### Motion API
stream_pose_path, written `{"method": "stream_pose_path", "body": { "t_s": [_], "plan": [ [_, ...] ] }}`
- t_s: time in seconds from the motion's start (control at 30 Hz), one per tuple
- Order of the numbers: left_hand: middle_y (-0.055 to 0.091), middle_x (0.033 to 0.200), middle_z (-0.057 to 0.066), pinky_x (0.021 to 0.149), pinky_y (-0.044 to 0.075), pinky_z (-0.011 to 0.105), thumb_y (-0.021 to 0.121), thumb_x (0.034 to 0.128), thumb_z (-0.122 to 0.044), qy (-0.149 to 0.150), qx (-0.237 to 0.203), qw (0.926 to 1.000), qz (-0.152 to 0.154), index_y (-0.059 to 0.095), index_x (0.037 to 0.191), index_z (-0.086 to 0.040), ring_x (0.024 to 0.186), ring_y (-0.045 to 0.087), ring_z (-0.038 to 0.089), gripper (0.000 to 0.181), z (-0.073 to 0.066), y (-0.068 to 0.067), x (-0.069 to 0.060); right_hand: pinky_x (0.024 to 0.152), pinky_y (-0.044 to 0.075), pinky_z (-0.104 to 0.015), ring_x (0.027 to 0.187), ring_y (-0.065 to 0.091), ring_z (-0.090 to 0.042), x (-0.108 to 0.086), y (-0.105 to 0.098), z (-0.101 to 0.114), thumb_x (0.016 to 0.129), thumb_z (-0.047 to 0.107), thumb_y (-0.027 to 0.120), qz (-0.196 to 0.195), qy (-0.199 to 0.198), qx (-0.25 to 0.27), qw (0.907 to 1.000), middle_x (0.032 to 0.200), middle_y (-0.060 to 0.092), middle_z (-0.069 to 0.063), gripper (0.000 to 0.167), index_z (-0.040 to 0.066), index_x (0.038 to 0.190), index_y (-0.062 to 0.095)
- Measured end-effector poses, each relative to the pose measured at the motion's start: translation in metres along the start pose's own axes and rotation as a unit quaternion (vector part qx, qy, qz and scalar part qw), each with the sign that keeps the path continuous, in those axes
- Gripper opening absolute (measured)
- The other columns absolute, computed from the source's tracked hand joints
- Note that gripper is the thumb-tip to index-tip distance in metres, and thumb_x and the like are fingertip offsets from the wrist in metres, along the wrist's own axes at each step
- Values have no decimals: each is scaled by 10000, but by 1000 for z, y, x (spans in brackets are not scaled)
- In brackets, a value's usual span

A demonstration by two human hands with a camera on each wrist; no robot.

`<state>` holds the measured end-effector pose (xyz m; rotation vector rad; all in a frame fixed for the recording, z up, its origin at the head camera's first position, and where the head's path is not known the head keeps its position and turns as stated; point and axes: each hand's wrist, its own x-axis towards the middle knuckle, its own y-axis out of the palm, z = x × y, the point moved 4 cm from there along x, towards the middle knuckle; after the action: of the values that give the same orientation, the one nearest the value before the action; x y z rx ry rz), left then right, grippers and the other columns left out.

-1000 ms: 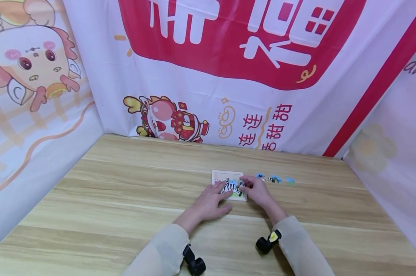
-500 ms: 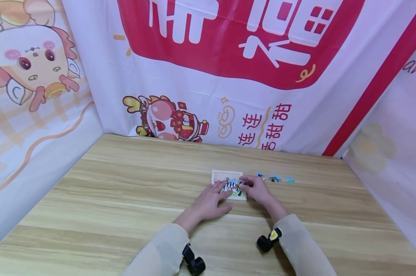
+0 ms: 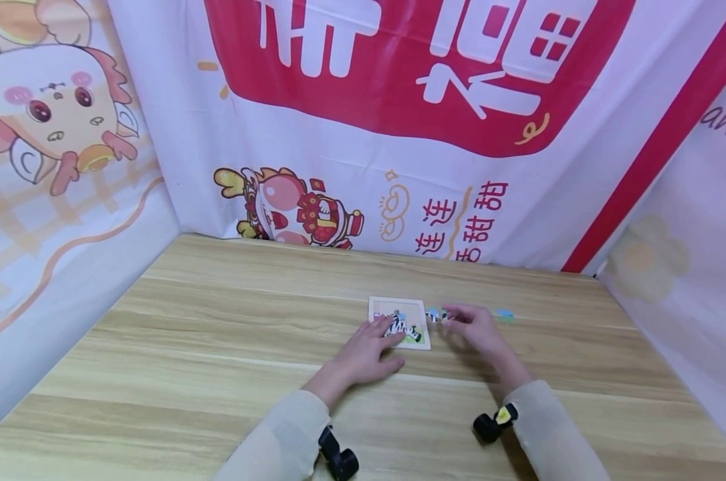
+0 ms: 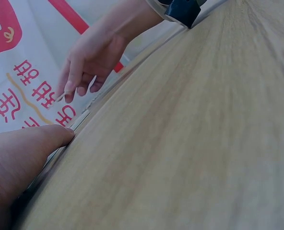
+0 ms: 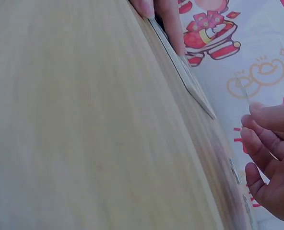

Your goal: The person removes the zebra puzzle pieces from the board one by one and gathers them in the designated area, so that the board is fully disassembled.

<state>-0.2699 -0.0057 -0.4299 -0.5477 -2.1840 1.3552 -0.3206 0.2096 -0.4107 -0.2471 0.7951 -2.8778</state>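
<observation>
Because it shows as a thin sliver edge-on, the puzzle piece (image 3: 433,314) looks light, stiff and smooth, perhaps ready to slip if squeezed off-centre; its rim, gripped lightly from opposite faces, seems the best hold. It sits at the tips of the right hand's (image 3: 477,332) fingers, pinched between thumb and forefinger, and juts leftward from them toward the tray (image 3: 397,298). Its true long axis cannot be told, only that the exposed part points away from the palm. Under the left hand's (image 3: 366,354) fingers, extended and somewhat spread, lies the tray; right of the pinching fingers, a loose blue-green piece (image 3: 505,314) lies on the counter (image 3: 218,321).
</observation>
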Motion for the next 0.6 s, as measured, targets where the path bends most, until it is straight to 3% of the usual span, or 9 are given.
{"method": "stream_pose_path", "body": {
  "t_s": [0.27, 0.6],
  "plan": [
    [212, 1391, 127, 1012, 117, 416, 456, 836, -470, -48, -15, 10000, 9, 424, 1286, -186, 1266, 151, 270, 534, 0, -1, 0, 778, 421, -366, 878, 497, -250, -11, -24, -6, 759, 125, 643, 55, 365, 437, 9984, 948, 559, -130, 392, 19, 1126, 555],
    [213, 1391, 127, 1011, 123, 416, 451, 836, -478, -28, 3, 10000, -34, 422, 1287, -184, 1265, 156, 273, 539, 1, -1, -1, 759, 404, -368, 891, 481, -263, -27, -54, -16, 800, 210, 615, 160, 446, 183, 9987, 968, 550, -124, 390, 58, 1153, 544]
  ]
}}
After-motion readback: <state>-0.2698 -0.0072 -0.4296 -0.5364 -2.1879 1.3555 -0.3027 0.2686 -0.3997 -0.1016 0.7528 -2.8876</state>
